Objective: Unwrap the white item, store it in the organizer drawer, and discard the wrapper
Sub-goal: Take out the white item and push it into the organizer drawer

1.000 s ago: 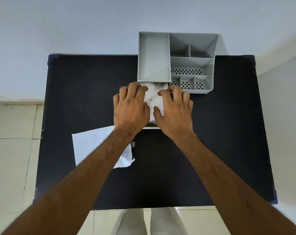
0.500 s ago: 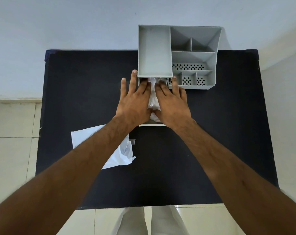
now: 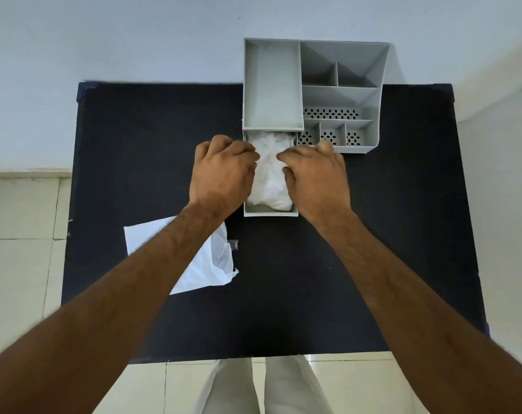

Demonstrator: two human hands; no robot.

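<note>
The white item (image 3: 270, 171), soft and crumpled, lies in the pulled-out drawer (image 3: 270, 214) of the grey organizer (image 3: 342, 94). My left hand (image 3: 224, 174) is curled at the drawer's left side, its fingertips against the item. From the other side my right hand (image 3: 316, 177) presses on the item with bent fingers. The item is squeezed between both hands. Its back end reaches under the organizer's top tray. The white wrapper (image 3: 212, 261) lies flat on the black table (image 3: 140, 150), partly hidden by my left forearm.
The organizer stands at the table's far edge against a pale wall (image 3: 134, 34), with several open compartments on its right half. Tiled floor (image 3: 21, 234) shows to the left, and my legs (image 3: 265, 386) below the table's near edge.
Both hands have gone from lying flat on top of the white item to curling in at its two sides. More of the item shows between them now.
</note>
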